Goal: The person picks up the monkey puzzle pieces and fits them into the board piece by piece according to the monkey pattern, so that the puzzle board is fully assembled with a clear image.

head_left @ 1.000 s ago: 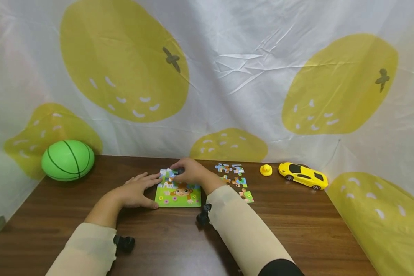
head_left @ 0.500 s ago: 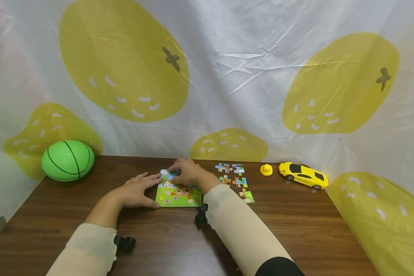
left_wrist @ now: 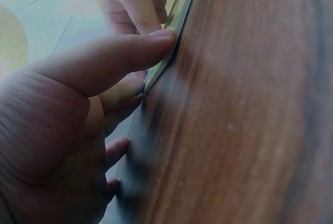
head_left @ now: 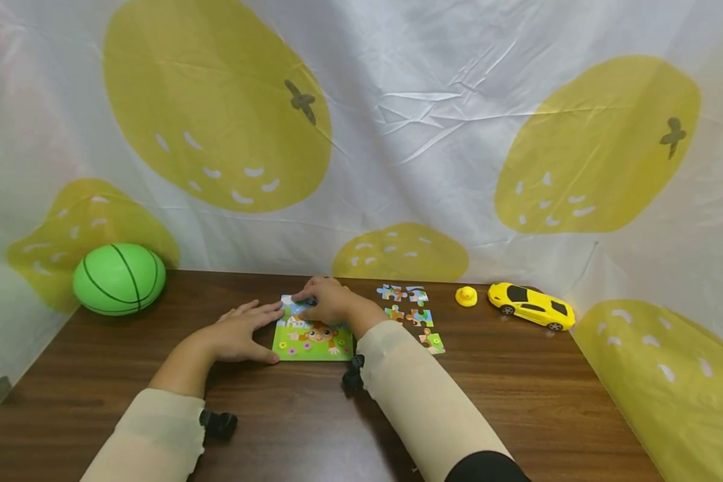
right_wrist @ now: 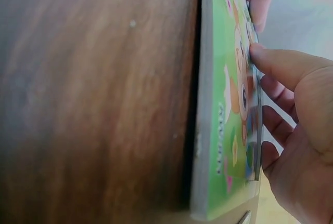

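Observation:
A jigsaw puzzle board [head_left: 313,351] with a printed monkey face on green lies flat on the table. My left hand [head_left: 235,335] rests spread at its left side, thumb at the near corner and a fingertip at the far corner. In the left wrist view, the thumb [left_wrist: 156,37] lies along the board's edge. Over the upper part of the board, my right hand [head_left: 333,301] pinches a jigsaw piece down at the picture, its fingers largely hiding the piece. The right wrist view shows the thumb [right_wrist: 270,60] touching the board's face and the other fingers bent beside it.
Several loose jigsaw pieces [head_left: 420,316] lie to the right of the board. Beyond them are a yellow toy duck [head_left: 466,296] and a yellow toy car [head_left: 530,306]. A green ball [head_left: 119,279] sits at the back left, near the lemon-print curtain [head_left: 397,167].
The right hand's fingertips have shifted slightly left and settled lower over the board's upper left, covering the white-house area differently. The left hand stays in place.

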`<state>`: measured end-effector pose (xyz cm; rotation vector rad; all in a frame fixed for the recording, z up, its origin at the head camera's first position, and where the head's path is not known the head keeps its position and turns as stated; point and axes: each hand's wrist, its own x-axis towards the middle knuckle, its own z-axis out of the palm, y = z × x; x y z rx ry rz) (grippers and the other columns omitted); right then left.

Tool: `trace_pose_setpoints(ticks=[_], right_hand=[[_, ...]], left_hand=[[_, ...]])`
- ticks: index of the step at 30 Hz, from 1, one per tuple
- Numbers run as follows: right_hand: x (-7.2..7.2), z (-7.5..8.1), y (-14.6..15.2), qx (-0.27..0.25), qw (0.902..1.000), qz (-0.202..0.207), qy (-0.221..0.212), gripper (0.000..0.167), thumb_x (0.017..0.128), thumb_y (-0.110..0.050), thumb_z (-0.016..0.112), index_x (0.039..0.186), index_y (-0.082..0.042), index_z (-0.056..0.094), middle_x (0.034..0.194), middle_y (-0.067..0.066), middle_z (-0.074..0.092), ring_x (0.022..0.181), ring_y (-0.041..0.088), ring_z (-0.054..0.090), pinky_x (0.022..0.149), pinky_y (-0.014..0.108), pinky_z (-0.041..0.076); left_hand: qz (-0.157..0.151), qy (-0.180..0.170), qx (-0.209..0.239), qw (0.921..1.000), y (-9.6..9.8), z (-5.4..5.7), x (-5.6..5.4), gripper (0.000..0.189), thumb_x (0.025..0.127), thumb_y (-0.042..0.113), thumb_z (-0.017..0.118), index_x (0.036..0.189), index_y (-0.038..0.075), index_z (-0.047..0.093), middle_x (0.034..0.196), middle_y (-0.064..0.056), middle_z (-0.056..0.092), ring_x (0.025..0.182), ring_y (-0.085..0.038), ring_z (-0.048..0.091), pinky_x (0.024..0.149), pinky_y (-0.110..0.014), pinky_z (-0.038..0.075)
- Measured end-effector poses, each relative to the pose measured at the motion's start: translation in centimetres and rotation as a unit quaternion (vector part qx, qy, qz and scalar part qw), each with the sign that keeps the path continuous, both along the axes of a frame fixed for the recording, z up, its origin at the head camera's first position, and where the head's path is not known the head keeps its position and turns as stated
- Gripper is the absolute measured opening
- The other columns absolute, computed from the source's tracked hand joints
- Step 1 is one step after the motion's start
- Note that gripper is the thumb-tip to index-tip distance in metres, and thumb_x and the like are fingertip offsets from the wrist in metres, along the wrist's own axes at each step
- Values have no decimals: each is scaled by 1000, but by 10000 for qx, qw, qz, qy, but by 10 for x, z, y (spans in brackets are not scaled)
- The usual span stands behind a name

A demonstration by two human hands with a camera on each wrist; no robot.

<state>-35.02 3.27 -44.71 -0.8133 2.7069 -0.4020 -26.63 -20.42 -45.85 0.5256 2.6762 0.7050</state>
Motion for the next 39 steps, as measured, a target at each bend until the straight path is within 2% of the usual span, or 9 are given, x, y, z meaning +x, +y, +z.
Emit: trace_pose_setpoints(ticks=[9,16,20,24,31,39], right_hand=[[-1,1,1,-35,10000,12,8,47,103,-45,70,149,-37,64,154,-5,55,144,25,48,122,55,41],[4,12,15,-859,9949,-109,-526,49,104,-30,71,152,-21,63,154,4,59,141,26,59,119,48,50],[6,20,35,-1258,9906,-156,-511,49,106,-26,69,153,-16,61,154,7,60,140,27,61,117,48,52],[7,26,63,-1511,9877,-257,-306,49,106,-26,68,153,-14,60,153,8,63,143,29,60,119,49,50],[2,35,116,-1983,9784,-584,-79,50,106,-24,68,153,-7,59,151,15,63,139,35,60,116,53,51],[-2,34,159,-2160,9709,-1034,50,50,105,-24,69,152,-11,60,148,17,63,138,37,59,109,56,54]], left_hand=[[-31,-23,12,10000,1,1,1,104,84,58,83,169,19,36,181,-5,23,166,-51,7,124,-84,5],[13,7,-30,10000,1,-3,0,104,84,59,83,169,22,36,181,-4,23,166,-50,8,124,-84,7],[33,13,-44,10000,3,-3,0,104,83,58,83,168,21,38,181,-3,24,167,-50,8,125,-82,7],[1,58,-148,9999,5,0,2,103,83,58,83,168,21,38,180,-3,25,166,-50,9,125,-82,9],[-8,98,-261,9996,7,7,5,103,83,57,83,168,20,38,180,-4,25,165,-51,12,124,-83,12],[-31,87,-227,9997,5,6,6,103,84,57,83,168,20,38,180,-5,25,165,-51,12,124,-83,12]])
